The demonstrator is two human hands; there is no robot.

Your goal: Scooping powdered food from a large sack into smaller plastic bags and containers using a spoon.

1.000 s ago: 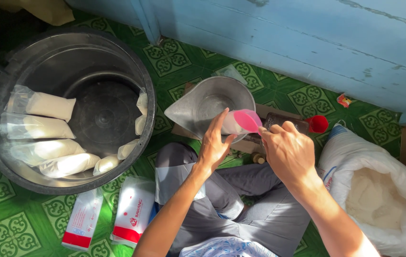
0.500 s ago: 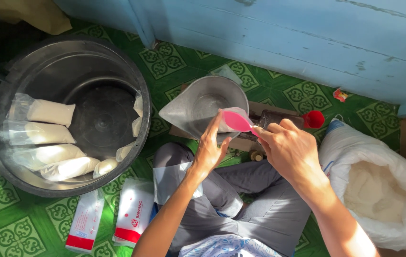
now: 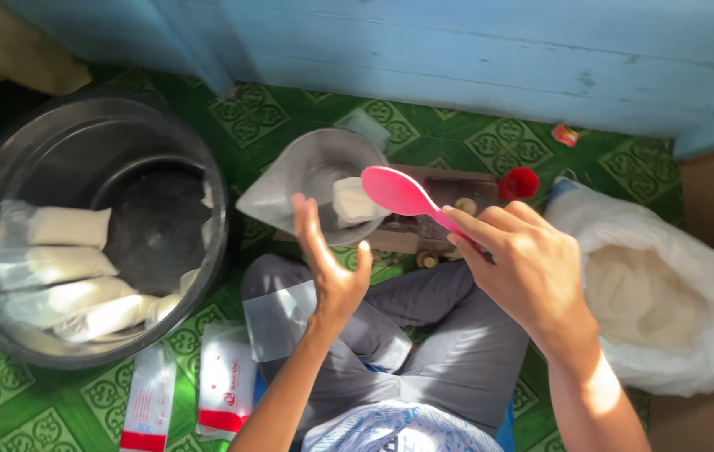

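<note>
Overhead view of a seated person at work on a floor (image 3: 449,138) covered with green patterned sheeting; a blue painted plank wall (image 3: 474,50) runs along the top of the frame, sunlit at right, shaded at upper left.

Centre: the right hand (image 3: 524,268) pinches the handle of one pink spoon (image 3: 403,194), fingers pressed together around it, the bowl of the spoon pointing left over the rim of a metal scale pan (image 3: 290,188). The pan carries one small filled white packet (image 3: 353,201). The left hand (image 3: 332,268) is spread, palm upright, holding nothing, just below the pan's rim and near the spoon. One clear plastic bag (image 3: 277,318) lies on the person's grey trouser leg, beside the left wrist.

Left: one large round metal tub (image 3: 206,167) fills the frame's left third; its rim nearly touches the pan. Inside lie at least four filled white packets (image 3: 68,226) stacked along the left wall; more at the right wall are partly hidden.

Right: one open white sack (image 3: 708,276) of pale powder reaches the right edge. One red cap (image 3: 523,182) sits above the right hand.

Bottom left: two red-and-white flat packs (image 3: 227,381) lie on the floor below the tub. Bare floor shows chiefly in the strip under the wall.
</note>
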